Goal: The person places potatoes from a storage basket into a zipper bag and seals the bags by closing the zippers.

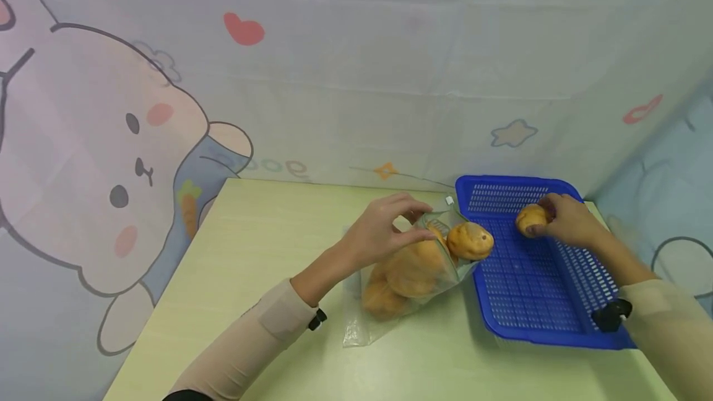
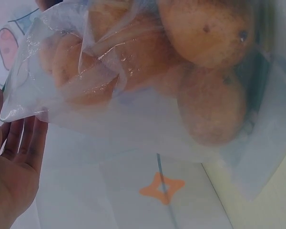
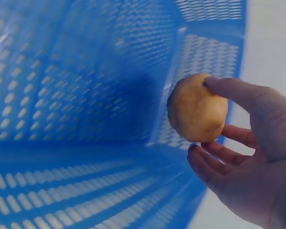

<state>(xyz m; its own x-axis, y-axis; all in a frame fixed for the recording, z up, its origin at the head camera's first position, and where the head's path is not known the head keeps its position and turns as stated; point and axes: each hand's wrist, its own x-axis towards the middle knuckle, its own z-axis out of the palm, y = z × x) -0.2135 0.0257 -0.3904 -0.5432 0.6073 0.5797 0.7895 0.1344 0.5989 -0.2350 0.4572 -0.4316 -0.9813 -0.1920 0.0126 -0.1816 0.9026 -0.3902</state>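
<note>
With thumb and fingers at its mouth, my left hand [image 1: 381, 231] holds a clear plastic zip bag [image 1: 356, 328] lying on the table. Several potatoes [image 1: 414, 270] fill the bag, blurred through the film in the left wrist view. One more potato [image 1: 470, 241] pokes out of the bag's mouth, close to the basket rim. My right hand [image 1: 574, 223] grips a single potato [image 1: 529, 220] over the far part of a blue plastic basket [image 1: 540, 334]. In the right wrist view the thumb presses this potato [image 3: 196, 109] from above, with fingers beneath it.
The basket stands at the table's right side, its perforated floor showing. A pale yellow-green table [image 1: 267, 234] extends left of the bag. Behind it hangs a light printed cloth [image 1: 356, 79] with a cartoon rabbit and hearts.
</note>
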